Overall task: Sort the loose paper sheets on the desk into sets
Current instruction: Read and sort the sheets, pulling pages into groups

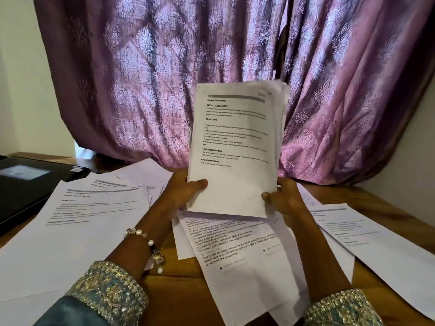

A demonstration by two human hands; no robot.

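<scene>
Above desk (367,198), both hands upright around paper stack (235,147).

Both forearms reach forward with hands raised, the left hand (186,191) and the right hand (283,202) each gripping a lower corner of an upright stack of sheets (235,147), thumbs on its front and fingers behind.
</scene>
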